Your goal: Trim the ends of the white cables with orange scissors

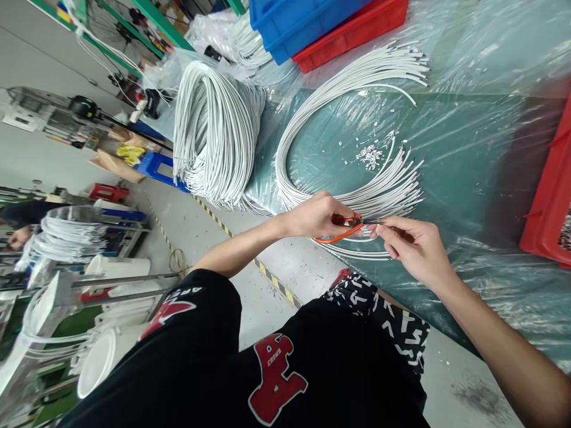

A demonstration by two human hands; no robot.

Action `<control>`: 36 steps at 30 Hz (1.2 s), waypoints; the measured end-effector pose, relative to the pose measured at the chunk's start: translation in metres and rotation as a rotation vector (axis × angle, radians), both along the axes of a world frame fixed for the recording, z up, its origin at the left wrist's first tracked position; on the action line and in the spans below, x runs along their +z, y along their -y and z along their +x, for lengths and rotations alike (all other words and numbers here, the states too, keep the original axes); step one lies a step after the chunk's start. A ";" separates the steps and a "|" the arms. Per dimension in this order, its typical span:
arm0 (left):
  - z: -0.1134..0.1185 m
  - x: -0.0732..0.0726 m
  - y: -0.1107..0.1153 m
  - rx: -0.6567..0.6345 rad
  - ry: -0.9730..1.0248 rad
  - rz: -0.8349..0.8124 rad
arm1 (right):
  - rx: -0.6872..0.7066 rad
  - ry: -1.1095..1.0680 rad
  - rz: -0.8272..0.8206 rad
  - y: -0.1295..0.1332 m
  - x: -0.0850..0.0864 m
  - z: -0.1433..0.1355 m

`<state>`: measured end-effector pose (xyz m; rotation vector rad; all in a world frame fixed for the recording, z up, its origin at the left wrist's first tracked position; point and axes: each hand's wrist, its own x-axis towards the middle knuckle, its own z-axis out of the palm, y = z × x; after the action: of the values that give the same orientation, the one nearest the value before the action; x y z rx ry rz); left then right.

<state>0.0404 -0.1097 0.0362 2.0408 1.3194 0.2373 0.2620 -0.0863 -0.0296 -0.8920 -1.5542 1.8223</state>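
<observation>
My left hand (319,215) is closed round orange-handled pliers (339,236), whose dark jaws point right. Just past the jaws, my right hand (413,245) pinches a white cable near its end; the fingers cover most of that end. Under and behind both hands, a bent bundle of white cables (289,139) lies in a U shape on the table, its loose ends fanned out to the right. Small white scraps (370,156) lie in a little heap inside the curve.
A thick coil of white cables (218,131) sits at the table's left edge. Behind are stacked blue (303,24) and red (352,35) bins; another red bin (546,202) stands at right. Plastic sheeting (482,148) covers the green table. A co-worker's hand (20,238) shows far left.
</observation>
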 end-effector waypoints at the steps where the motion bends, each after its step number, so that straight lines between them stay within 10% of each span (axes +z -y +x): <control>1: 0.000 0.001 0.000 -0.008 0.004 -0.002 | 0.005 0.006 0.003 0.000 0.000 0.000; 36: -0.002 0.002 0.016 0.001 0.132 -0.125 | -0.083 0.039 0.183 0.013 0.006 -0.003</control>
<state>0.0385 -0.1254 0.0385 1.8870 1.2235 0.2785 0.2588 -0.0996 -0.0233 -0.8960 -1.6525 1.5849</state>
